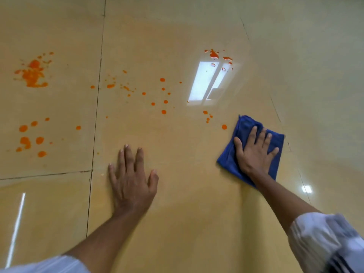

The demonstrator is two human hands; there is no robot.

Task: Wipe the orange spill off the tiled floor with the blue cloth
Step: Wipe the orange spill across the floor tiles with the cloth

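Observation:
A folded blue cloth [244, 127] lies flat on the glossy beige tiled floor [187, 203] at the right. My right hand [254, 152] presses down on it with fingers spread and straight. My left hand [132, 180] rests flat on the bare tile, fingers straight, holding nothing. Orange spill is scattered across the floor beyond both hands: a large smeared patch [33, 73] at the far left, round drops [29, 138] at the near left, scattered drops [163, 101] in the middle, a splatter [214, 55] further back, and one drop [224, 127] just left of the cloth.
Dark grout lines [96, 107] divide the large tiles. Bright reflections of a ceiling light [206, 83] shine on the floor near the far splatter. White rolled sleeves [323, 239] cover both my forearms near the bottom edge.

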